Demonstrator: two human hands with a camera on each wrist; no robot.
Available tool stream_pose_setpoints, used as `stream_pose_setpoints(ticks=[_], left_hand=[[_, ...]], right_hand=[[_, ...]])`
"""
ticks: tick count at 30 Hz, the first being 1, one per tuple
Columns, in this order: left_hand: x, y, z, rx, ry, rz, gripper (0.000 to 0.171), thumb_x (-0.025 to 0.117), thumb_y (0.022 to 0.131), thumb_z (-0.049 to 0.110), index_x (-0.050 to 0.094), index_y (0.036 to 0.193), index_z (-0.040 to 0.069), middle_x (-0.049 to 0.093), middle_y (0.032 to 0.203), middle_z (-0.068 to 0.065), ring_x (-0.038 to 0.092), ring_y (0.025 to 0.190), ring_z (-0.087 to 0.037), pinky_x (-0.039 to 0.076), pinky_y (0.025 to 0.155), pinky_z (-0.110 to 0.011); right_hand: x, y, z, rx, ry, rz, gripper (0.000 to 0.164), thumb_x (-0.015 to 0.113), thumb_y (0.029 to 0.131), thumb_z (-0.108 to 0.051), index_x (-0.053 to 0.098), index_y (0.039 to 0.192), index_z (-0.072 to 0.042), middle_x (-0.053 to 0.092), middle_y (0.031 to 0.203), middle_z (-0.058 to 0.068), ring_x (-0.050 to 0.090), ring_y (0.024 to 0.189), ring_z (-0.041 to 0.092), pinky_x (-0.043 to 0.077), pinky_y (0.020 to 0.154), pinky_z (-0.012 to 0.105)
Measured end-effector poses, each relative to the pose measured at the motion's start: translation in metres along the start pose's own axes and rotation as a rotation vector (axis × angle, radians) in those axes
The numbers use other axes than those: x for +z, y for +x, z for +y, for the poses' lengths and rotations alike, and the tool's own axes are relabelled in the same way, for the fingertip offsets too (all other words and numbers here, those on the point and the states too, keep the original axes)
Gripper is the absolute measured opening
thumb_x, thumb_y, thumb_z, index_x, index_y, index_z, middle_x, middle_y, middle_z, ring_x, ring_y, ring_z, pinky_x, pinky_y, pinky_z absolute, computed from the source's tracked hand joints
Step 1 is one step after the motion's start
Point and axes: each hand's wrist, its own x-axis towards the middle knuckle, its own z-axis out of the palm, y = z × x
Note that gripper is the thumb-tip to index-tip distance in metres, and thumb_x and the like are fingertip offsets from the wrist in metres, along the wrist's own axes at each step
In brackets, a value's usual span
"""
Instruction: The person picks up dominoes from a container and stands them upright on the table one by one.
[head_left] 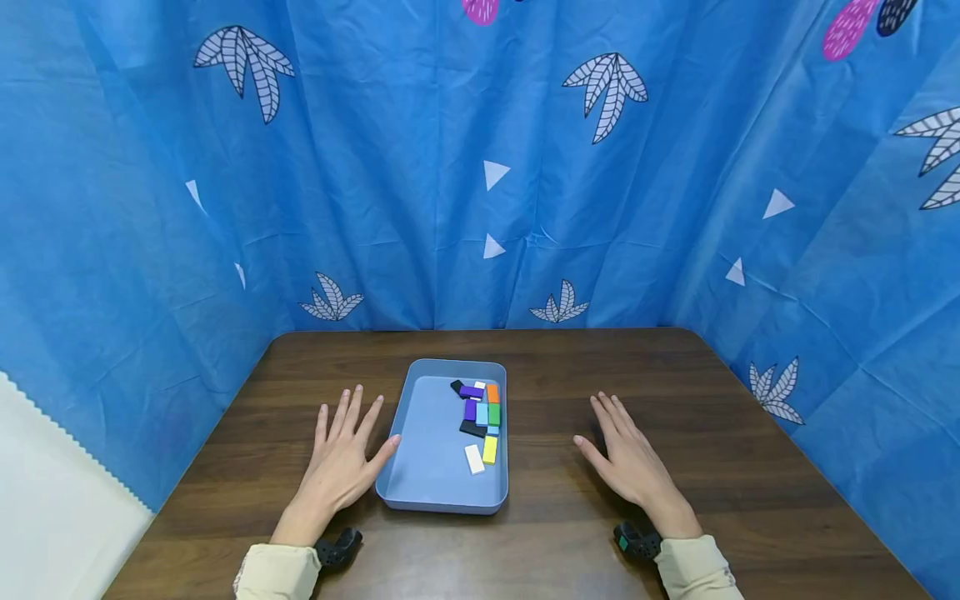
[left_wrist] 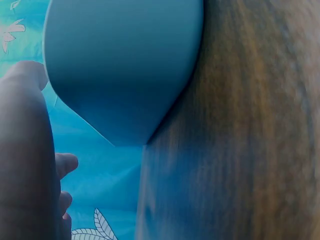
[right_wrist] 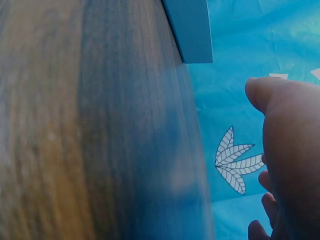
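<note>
Left grip [head_left: 337,467] and right grip [head_left: 630,458], both empty with fingers extended, flank, on the worktop [head_left: 555,550], a shallow blue tray [head_left: 423,467] that is likely light, stiff and smooth (its loose blocks [head_left: 482,414] may slide) and best held by its long walls.

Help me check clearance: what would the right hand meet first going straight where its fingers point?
Probably the blue curtain beyond the table; the right hand would likely miss the tray, though depth is unclear.
</note>
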Motion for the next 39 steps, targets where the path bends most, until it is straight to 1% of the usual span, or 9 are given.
stream_pose_setpoints(ticks=[6,11,15,18,21,26,29,34,39], left_hand=[[0.000,-0.001,0.000,0.001,-0.044,-0.007,0.081,0.048,0.101,0.063,0.033,0.163,0.013,0.015,0.171,-0.021,0.013,0.158,-0.042,0.009,0.125,-0.065],[0.000,-0.001,0.000,0.007,-0.155,0.002,0.078,0.050,0.104,0.055,0.029,0.164,0.011,0.018,0.171,-0.020,0.020,0.157,-0.042,0.019,0.124,-0.064],[-0.002,-0.002,0.000,0.008,-0.240,0.022,0.075,0.052,0.105,0.050,0.028,0.164,0.010,0.021,0.171,-0.017,0.028,0.153,-0.044,0.028,0.118,-0.069],[-0.003,-0.002,-0.001,0.013,-0.287,0.025,0.074,0.054,0.105,0.046,0.026,0.165,0.012,0.023,0.170,-0.016,0.031,0.152,-0.043,0.032,0.116,-0.070],[-0.002,-0.002,0.000,0.019,-0.328,0.016,0.075,0.056,0.105,0.043,0.024,0.166,0.014,0.024,0.170,-0.014,0.031,0.152,-0.042,0.033,0.116,-0.069],[-0.001,-0.003,0.002,0.027,-0.385,-0.019,0.076,0.058,0.104,0.040,0.022,0.166,0.015,0.025,0.170,-0.014,0.031,0.153,-0.040,0.033,0.116,-0.068],[0.000,-0.004,0.002,0.032,-0.416,-0.054,0.076,0.058,0.104,0.038,0.021,0.166,0.015,0.024,0.170,-0.014,0.031,0.153,-0.040,0.032,0.116,-0.069],[0.002,-0.005,0.003,0.046,-0.451,-0.109,0.077,0.060,0.104,0.038,0.022,0.166,0.013,0.023,0.171,-0.013,0.031,0.153,-0.040,0.032,0.116,-0.070],[0.003,-0.004,0.003,0.051,-0.456,-0.141,0.079,0.060,0.103,0.040,0.022,0.165,0.010,0.023,0.171,-0.013,0.030,0.153,-0.040,0.032,0.116,-0.069]], right_hand=[[0.001,-0.001,-0.001,-0.020,0.010,0.026,0.081,0.048,0.106,-0.055,0.027,0.162,-0.001,0.025,0.168,0.021,0.019,0.156,0.044,0.029,0.119,0.067],[0.001,-0.001,-0.002,-0.011,0.033,0.015,0.081,0.047,0.106,-0.056,0.026,0.163,-0.002,0.024,0.170,0.018,0.019,0.156,0.043,0.028,0.120,0.065],[0.000,-0.001,-0.003,-0.001,0.044,0.005,0.082,0.047,0.105,-0.056,0.025,0.163,-0.003,0.023,0.170,0.017,0.019,0.157,0.041,0.028,0.121,0.064],[0.000,0.000,-0.004,0.000,0.053,0.007,0.081,0.048,0.105,-0.056,0.025,0.164,-0.004,0.023,0.170,0.018,0.020,0.157,0.041,0.029,0.120,0.064],[-0.002,0.001,-0.006,0.008,0.078,0.012,0.081,0.048,0.105,-0.056,0.025,0.164,-0.005,0.024,0.170,0.017,0.021,0.156,0.041,0.029,0.120,0.065],[-0.003,0.000,-0.009,0.011,0.140,0.016,0.078,0.048,0.106,-0.053,0.025,0.164,-0.006,0.025,0.169,0.019,0.024,0.155,0.042,0.029,0.119,0.067],[-0.002,-0.001,-0.011,0.007,0.167,0.018,0.076,0.049,0.107,-0.050,0.025,0.164,-0.005,0.025,0.168,0.020,0.025,0.154,0.043,0.029,0.118,0.067],[0.000,-0.001,-0.013,0.003,0.176,0.019,0.074,0.049,0.108,-0.048,0.025,0.164,-0.005,0.026,0.168,0.021,0.026,0.153,0.044,0.030,0.118,0.068],[0.002,0.000,-0.014,-0.001,0.178,0.014,0.073,0.049,0.108,-0.047,0.026,0.164,-0.005,0.027,0.168,0.020,0.027,0.153,0.044,0.031,0.118,0.067]])
